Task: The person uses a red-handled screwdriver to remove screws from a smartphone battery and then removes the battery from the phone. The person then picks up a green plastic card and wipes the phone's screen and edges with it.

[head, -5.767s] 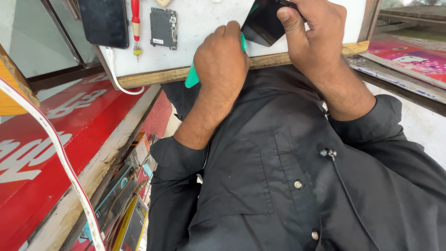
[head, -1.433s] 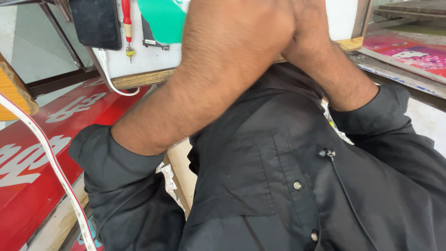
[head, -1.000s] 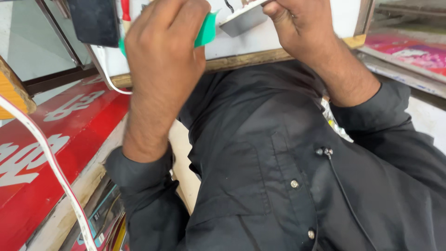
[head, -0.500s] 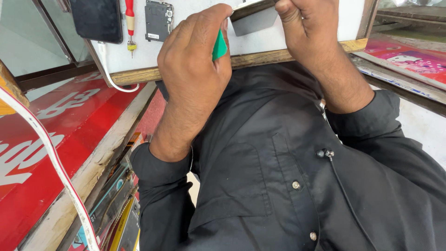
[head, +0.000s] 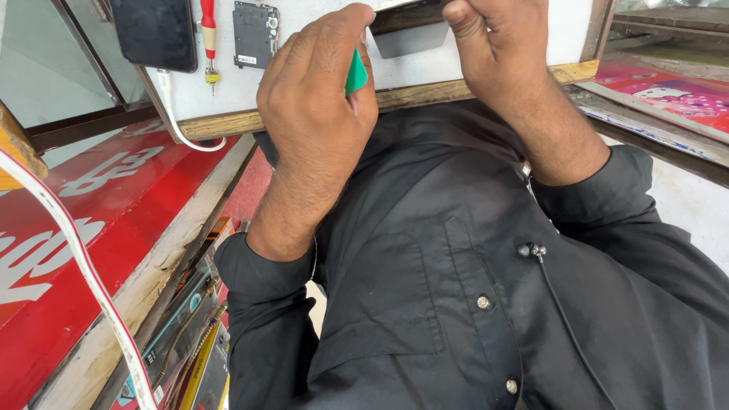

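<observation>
Above black shirt (head: 456, 304), left hand (head: 315, 99) pinching green pick (head: 355, 72) — right hand (head: 497, 45) gripping grey device (head: 410, 34)

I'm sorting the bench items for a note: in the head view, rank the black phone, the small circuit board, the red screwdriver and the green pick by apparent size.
1. Black phone, partly cut off by the frame edge.
2. Circuit board.
3. Red screwdriver, long but thin.
4. Green pick, mostly hidden in the left hand, so its rank is unsure.
</observation>
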The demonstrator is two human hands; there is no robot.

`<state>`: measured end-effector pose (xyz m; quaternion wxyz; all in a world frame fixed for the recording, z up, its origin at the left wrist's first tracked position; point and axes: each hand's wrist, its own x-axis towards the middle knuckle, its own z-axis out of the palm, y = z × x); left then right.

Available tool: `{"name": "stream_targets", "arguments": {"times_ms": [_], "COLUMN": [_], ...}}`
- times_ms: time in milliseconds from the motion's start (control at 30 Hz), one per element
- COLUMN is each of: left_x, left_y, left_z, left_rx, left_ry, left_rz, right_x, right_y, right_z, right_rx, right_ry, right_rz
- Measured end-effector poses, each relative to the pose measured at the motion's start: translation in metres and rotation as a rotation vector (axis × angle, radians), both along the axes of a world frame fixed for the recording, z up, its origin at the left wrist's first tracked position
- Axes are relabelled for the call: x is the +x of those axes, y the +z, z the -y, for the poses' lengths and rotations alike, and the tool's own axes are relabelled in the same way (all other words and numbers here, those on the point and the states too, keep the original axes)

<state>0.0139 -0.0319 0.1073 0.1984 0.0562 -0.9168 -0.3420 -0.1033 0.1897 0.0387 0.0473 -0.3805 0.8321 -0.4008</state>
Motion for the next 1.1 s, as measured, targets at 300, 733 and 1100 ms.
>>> {"name": "stream_targets", "arguments": {"times_ms": [300,733,1100], "left_x": [0.000,0.007,0.012], "left_y": [-0.003,0.025,0.025], "left_z": [0.001,0.000,-0.002], "left_rx": [-0.067,-0.051,0.056], "left_ry": [-0.004,-0.124,-0.144], "left_rz": [-0.020,0.057,0.073], "right_x": [-0.001,0.024,0.030], "right_y": [-0.004,0.021,0.005], "right_z": [-0.001,0.021,0.032], "right_rx": [-0.015,-0.181,-0.181], "right_ry": [0.014,0.016,0.083], "right_rz": [-0.001,-0.181,-0.234]}}
